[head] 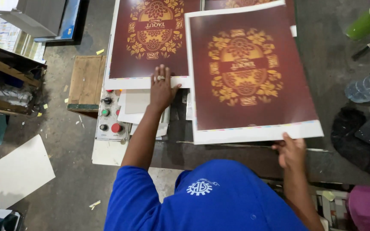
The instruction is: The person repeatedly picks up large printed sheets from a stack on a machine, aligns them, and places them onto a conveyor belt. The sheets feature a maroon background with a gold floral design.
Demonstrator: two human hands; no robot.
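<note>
Work surface: dark grey machine table [322, 64], fills centre and right of view.
Far left on table: maroon printed sheet [150, 40] w/ gold floral oval, white border, lying flat.
Centre: second maroon sheet [249, 72], same design, white border, slightly tilted, overlaps first sheet's right edge.
Under sheets, near left: loose white papers [135, 105].
Table's left edge: pale control panel [108, 115] w/ red, green, black buttons.
Far right: green cylinder [367, 20] lying on side; clear plastic bottle [367, 85] nearer; black bag-like heap [360, 137] near right.
Floor: grey concrete [65, 171], left of table.
On floor: wooden crate [86, 81] beside table; white board [20, 169] near left; small paper scraps.
</note>
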